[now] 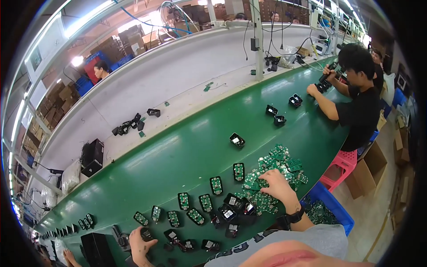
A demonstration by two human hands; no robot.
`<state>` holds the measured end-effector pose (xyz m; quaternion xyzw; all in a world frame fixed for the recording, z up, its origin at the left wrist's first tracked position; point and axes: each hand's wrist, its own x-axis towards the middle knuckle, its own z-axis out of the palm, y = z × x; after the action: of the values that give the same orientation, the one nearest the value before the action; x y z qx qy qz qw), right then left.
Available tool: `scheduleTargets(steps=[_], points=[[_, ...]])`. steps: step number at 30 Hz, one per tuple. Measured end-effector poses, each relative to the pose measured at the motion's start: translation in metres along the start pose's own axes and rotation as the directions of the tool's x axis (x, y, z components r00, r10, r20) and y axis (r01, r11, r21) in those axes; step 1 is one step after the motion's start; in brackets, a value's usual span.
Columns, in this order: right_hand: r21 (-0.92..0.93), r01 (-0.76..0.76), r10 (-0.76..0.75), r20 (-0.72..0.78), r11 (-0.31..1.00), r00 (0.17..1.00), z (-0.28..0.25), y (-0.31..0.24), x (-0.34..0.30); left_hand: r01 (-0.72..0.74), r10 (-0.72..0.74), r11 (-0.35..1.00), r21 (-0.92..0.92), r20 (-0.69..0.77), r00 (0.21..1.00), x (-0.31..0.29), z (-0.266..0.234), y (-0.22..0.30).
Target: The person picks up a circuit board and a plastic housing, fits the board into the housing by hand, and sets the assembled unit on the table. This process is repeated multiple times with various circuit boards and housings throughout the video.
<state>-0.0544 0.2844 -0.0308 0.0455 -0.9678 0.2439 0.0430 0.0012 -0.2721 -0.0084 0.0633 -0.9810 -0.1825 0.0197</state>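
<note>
My left hand [140, 247] is at the near edge of the green bench, its thumb and fingers around a small black plastic case [146, 234]. My right hand [280, 188] reaches over a heap of green circuit boards [284, 159], thumb and fingers apart at the boards, with no board visibly gripped. Between my hands stand several black cases with green boards in them, such as one case [195, 216]. Closer to the heap, black cases [228, 212] without a green board on top are clustered, some with white parts and wires inside.
A blue bin [331, 202] of boards stands below the bench at right, beside a pink stool [341, 167]. A co-worker [360, 89] holds a black tool further along. Black cases [237, 140] dot the bench; a black box [95, 250] is left of my left hand.
</note>
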Motion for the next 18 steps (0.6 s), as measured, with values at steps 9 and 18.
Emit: scheduleTargets(steps=[9,18], points=[[0.057,0.005,0.001,-0.090,0.998,0.996,0.000,0.006,-0.008,-0.041,0.051,0.992,0.119,-0.085,0.995,-0.012,0.011,0.009],[0.500,0.098,0.080,-0.323,0.861,0.943,-0.010,-0.016,-0.005,-0.253,-0.051,0.073,-0.965,-0.257,0.965,-0.033,0.003,0.067]])
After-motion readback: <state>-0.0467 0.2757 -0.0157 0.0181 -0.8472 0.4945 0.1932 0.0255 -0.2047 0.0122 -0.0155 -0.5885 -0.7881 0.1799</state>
